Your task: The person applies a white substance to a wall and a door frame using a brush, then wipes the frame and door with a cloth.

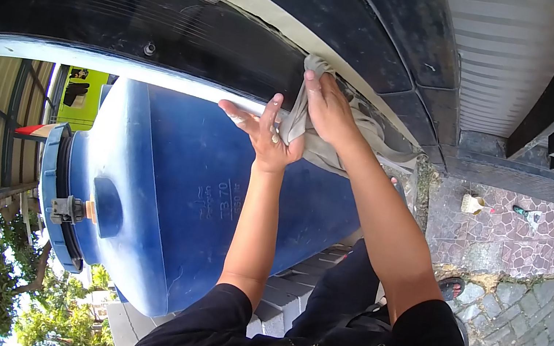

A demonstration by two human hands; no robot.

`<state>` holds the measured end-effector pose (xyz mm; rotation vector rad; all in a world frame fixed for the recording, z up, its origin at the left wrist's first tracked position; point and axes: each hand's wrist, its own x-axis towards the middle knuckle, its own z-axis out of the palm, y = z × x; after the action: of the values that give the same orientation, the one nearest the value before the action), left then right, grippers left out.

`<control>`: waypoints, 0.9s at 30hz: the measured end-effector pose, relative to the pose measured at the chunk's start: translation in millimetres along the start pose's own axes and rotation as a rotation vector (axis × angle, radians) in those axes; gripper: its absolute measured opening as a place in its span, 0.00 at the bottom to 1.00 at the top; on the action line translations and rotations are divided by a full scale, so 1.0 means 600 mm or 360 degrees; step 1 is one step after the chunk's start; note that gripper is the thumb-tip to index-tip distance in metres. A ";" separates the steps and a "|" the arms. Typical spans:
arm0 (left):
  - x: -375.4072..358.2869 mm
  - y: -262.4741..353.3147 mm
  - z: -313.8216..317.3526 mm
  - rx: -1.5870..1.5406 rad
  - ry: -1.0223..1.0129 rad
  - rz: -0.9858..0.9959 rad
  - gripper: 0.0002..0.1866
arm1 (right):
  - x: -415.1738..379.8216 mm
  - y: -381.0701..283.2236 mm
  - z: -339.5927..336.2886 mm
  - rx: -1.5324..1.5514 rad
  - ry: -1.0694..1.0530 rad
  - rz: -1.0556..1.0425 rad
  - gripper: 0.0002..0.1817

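Observation:
A grey cloth [295,123] hangs between my hands, against a dark panel [234,39] with a pale strip along its edge. My left hand [266,130] is open at the cloth's left side, its fingers spread and its palm smudged with something pale. On the other side, my right hand [331,108] lies with its fingers pressed on the bunched cloth near the pale strip. The cloth's lower part trails behind my right wrist.
A large blue tank [178,185] with a round lid [58,194] stands beside my arms. Beyond my right arm, a brush [473,205] and a scraper-like tool [527,216] lie on stone-patterned paving [487,240]. A ribbed shutter [501,57] is further off.

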<state>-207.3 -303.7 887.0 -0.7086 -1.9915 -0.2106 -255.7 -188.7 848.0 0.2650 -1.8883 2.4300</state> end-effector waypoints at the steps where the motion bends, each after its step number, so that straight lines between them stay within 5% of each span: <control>1: -0.008 -0.004 0.001 0.0132 -0.0119 0.0101 0.36 | -0.005 0.016 -0.009 -0.0009 -0.0003 -0.0007 0.38; 3: -0.016 -0.009 0.018 0.0257 -0.0221 0.0199 0.45 | -0.020 0.047 -0.029 -0.0148 -0.0130 0.0424 0.39; 5: -0.023 -0.007 0.033 0.0070 -0.0023 0.0111 0.45 | -0.027 0.090 -0.038 -0.0139 -0.0097 0.0446 0.39; 13: -0.024 0.049 0.023 0.0275 -0.0289 -0.0110 0.52 | -0.022 0.053 -0.050 -0.0147 -0.0173 0.0671 0.41; 17: -0.050 0.047 0.029 0.0230 -0.0176 -0.0028 0.55 | 0.007 -0.007 -0.034 -0.0030 -0.0247 0.0338 0.44; 20: -0.056 0.046 0.023 0.0239 -0.0240 -0.0063 0.56 | -0.010 -0.008 -0.040 -0.0101 -0.0371 0.0407 0.42; 22: -0.069 0.046 0.018 0.0183 -0.0304 -0.0244 0.56 | -0.036 0.026 -0.042 -0.0064 -0.0020 0.0268 0.42; 27: -0.075 0.045 0.015 0.0272 -0.0275 -0.0119 0.55 | -0.031 0.034 -0.046 -0.0194 -0.0058 0.0532 0.44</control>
<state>-182.8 -295.7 840.7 -0.5590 -2.1723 -0.0225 -243.5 -166.1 818.5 -0.0156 -2.2468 2.5030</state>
